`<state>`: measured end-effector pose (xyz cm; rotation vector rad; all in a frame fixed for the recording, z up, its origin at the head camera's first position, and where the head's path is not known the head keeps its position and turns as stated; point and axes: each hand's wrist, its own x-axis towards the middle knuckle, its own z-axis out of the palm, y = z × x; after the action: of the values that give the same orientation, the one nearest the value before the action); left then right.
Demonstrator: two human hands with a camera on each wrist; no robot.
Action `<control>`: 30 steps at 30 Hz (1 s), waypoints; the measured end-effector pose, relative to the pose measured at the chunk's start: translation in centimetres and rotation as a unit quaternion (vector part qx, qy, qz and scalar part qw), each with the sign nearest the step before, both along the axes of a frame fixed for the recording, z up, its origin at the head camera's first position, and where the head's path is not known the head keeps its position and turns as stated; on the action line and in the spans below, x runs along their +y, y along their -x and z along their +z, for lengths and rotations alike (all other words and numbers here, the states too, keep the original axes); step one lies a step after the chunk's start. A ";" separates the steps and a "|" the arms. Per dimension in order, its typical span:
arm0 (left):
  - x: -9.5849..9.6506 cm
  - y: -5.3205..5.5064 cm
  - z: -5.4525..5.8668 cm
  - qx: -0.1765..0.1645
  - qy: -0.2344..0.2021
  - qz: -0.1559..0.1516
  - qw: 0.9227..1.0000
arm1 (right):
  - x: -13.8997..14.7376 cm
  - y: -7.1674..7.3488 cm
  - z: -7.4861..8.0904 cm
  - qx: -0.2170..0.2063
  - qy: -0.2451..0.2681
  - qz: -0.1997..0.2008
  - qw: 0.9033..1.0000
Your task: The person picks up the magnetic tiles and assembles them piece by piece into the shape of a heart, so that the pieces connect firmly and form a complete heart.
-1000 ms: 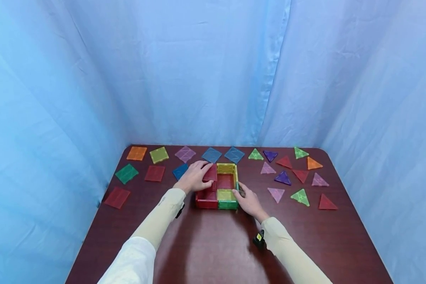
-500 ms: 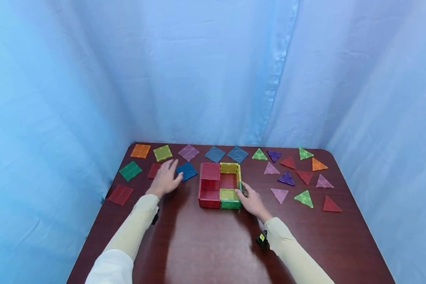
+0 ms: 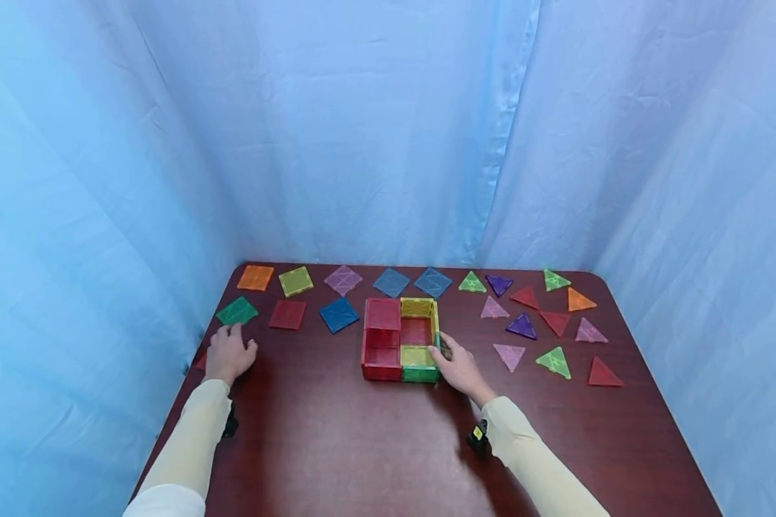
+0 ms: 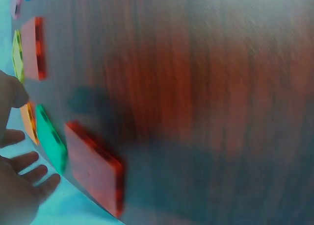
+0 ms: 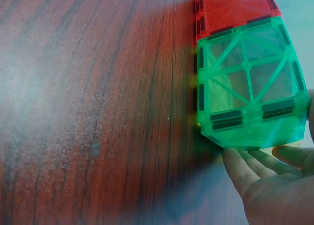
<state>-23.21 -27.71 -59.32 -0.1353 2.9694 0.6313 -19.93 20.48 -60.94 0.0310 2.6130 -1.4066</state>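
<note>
In the middle of the table stands a low box of see-through magnetic tiles point(image 3: 384, 371), with red walls on the left and yellow and green ones on the right. A red square covers its back-left part. My right hand point(image 3: 460, 370) holds the box's right side, thumb at the wall's top and fingertips against the outside, near the green tile point(image 5: 248, 65). Far to the left, my left hand point(image 3: 229, 353) hovers with spread, loose fingers over a red square tile point(image 4: 93, 168), which it mostly hides in the head view. A gap separates thumb and fingers, with nothing held.
Flat square tiles lie at the back left, among them a green one point(image 3: 237, 311), a red one point(image 3: 287, 314) and a blue one point(image 3: 339, 314). Several triangle tiles, such as a purple one point(image 3: 522, 326), are scattered on the right. Blue curtains point(image 3: 362, 143) surround the table.
My left hand has left the box and swept left, past the blue and red squares, to the leftmost red tile. The right hand stays at the box.
</note>
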 end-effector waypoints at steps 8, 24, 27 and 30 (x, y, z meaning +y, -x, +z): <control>-3.0 -1.7 -0.9 -0.037 -0.017 0.048 0.998 | -0.1 0.1 0.0 -0.004 0.002 -0.001 1.000; -3.9 -2.6 -1.9 -0.091 0.002 0.036 0.995 | 0.0 0.0 0.1 -0.002 -0.008 0.002 1.000; -3.9 -2.7 -1.7 -0.092 0.024 0.022 0.995 | 0.0 -0.1 0.2 -0.002 -0.009 0.003 1.000; -3.7 -2.8 -1.1 -0.098 0.036 0.010 0.994 | 0.0 -0.1 0.2 -0.002 -0.009 0.004 1.000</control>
<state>-20.38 -31.37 -60.43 -0.2205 2.8050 0.4824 -19.86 20.44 -60.76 0.0248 2.6202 -1.3792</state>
